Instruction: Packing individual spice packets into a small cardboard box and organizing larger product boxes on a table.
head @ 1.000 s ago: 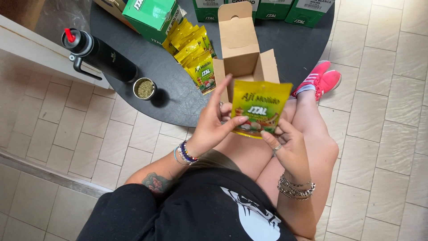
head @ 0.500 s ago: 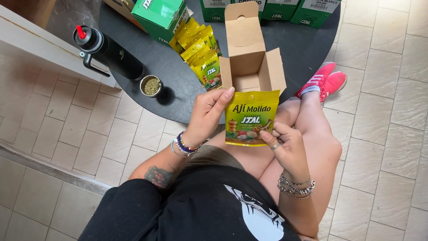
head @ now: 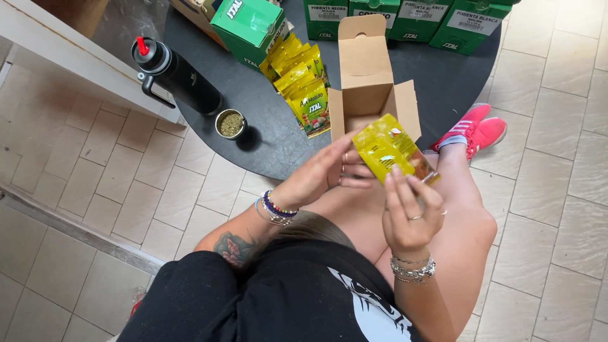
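A yellow spice packet (head: pixel 387 151) is tilted just in front of an open brown cardboard box (head: pixel 368 85) on the dark round table (head: pixel 266 126). My right hand (head: pixel 408 212) pinches the packet's lower edge from below. My left hand (head: pixel 323 172) has its fingertips on the packet's left side, fingers stretched out. A row of several more yellow packets (head: pixel 304 79) lies on the table to the left of the box. I sit with my knees under the table's edge.
A black thermos flask (head: pixel 177 73) with a red cap and a small cup of green herb (head: pixel 230 124) are at the table's left. Green cartons (head: pixel 250 25) line the table's far side (head: pixel 405 16). A pink shoe (head: pixel 475 126) rests on the tiled floor.
The packet was held upright and facing me with both hands; now it is turned sideways and raised toward the open box. My view has shifted slightly.
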